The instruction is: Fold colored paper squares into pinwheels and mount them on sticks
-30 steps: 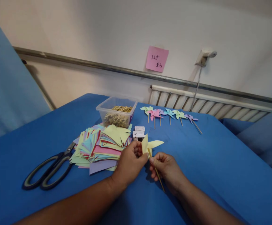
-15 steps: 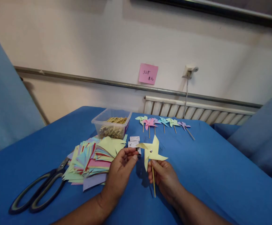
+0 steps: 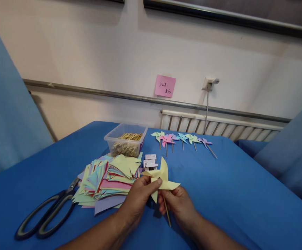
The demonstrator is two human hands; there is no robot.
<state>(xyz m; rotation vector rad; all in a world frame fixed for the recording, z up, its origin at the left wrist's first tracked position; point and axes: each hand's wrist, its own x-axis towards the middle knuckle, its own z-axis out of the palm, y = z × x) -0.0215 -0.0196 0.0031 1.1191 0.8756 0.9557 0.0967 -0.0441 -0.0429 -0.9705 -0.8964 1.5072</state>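
Note:
A pale yellow paper pinwheel (image 3: 164, 173) on a thin wooden stick (image 3: 167, 211) is held up between my two hands. My left hand (image 3: 139, 194) is closed on it, the thumb pressed at the pin in the centre and the fingers hidden behind the paper. Wrapped round the stick just below the blades is my right hand (image 3: 178, 201). Close to my left hand lies a heap of coloured paper sheets (image 3: 109, 184), cut at the corners. Small white boxes (image 3: 150, 161) stand just behind the pinwheel, partly covered by it.
Dark-handled scissors (image 3: 49, 211) lie left of the paper. Behind it stands a clear plastic tub (image 3: 122, 140) of wooden sticks. Several finished pinwheels (image 3: 182, 138) rest along the back of the blue-covered table (image 3: 231, 194), before a radiator (image 3: 218, 125).
My left hand has moved in from beside the pinwheel and now presses its thumb on the centre pin. The pinwheel has shifted slightly left and down, its stick tilted more.

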